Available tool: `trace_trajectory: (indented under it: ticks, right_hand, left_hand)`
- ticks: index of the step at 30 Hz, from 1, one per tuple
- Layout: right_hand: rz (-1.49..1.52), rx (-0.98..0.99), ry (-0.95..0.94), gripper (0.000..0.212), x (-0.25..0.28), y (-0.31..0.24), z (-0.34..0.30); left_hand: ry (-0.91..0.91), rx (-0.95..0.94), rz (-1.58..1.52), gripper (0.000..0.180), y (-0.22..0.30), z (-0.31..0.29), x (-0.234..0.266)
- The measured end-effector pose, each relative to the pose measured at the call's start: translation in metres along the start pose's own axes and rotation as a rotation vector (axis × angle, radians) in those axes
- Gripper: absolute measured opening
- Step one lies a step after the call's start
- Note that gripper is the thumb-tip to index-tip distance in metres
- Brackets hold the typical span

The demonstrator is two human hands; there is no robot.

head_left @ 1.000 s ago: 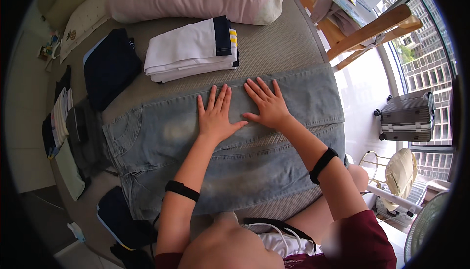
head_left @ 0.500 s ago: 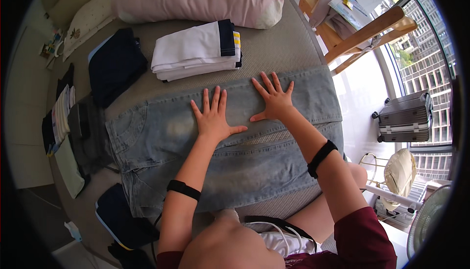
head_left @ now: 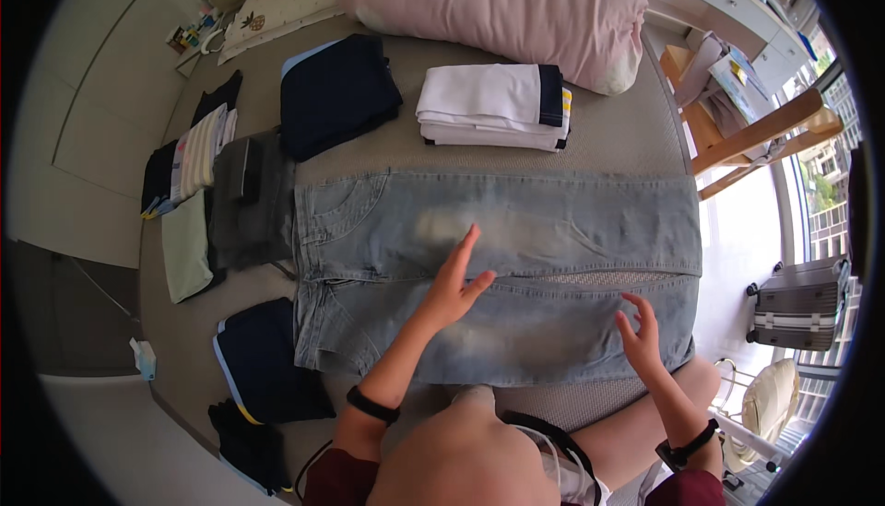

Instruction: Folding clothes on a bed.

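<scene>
A pair of faded grey-blue jeans (head_left: 544, 202) lies spread flat across the bed, its waistband to the left and its legs reaching to the right edge. My left hand (head_left: 451, 290) is over the middle of the jeans, near the crotch seam, fingers stretched and thumb apart. Above the lower leg, near the hem, my right hand (head_left: 643, 338) has its fingers loosely bent and apart. Neither hand holds anything. Whether either one touches the denim, I cannot tell.
Beyond the jeans lie folded navy clothes (head_left: 336, 100) and a white folded stack (head_left: 493, 105). More folded clothes, dark grey (head_left: 263, 225), pale green (head_left: 187, 248) and navy (head_left: 267, 363), sit at the left. A pink quilt (head_left: 498, 8) fills the far side. A grey suitcase (head_left: 798, 303) stands right.
Both hands have come off the far leg and moved toward me, the right one also further right and more bent. The view has shifted, and the jeans lie straighter across it.
</scene>
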State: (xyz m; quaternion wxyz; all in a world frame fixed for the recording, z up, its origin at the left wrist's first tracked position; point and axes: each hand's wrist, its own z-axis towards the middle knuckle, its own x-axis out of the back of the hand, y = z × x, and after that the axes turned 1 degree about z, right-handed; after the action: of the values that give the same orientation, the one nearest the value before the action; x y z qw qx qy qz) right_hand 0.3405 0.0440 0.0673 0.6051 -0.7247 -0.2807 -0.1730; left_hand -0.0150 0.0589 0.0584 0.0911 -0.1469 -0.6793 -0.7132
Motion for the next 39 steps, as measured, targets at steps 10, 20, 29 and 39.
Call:
trace_trajectory:
  ticks: [10, 20, 29, 39]
  right_hand:
    - [1.098, -1.138, 0.117, 0.025, 0.002, 0.045, -0.085]
    - [1.39, -0.91, 0.469, 0.034, -0.009, 0.055, -0.1]
    - [1.558, -0.831, 0.269, 0.005, 0.013, 0.076, -0.098]
    - [1.523, -0.706, 0.233, 0.008, 0.027, 0.042, -0.087]
  left_hand:
    - [0.473, 0.714, -0.183, 0.027, -0.019, -0.233, 0.086]
    - [0.785, 0.837, -1.158, 0.015, -0.067, -0.259, 0.041]
    - [0.498, 0.555, -1.67, 0.013, -0.074, -0.257, 0.057]
    - [0.582, 0.505, -1.459, 0.021, -0.062, -0.228, 0.037]
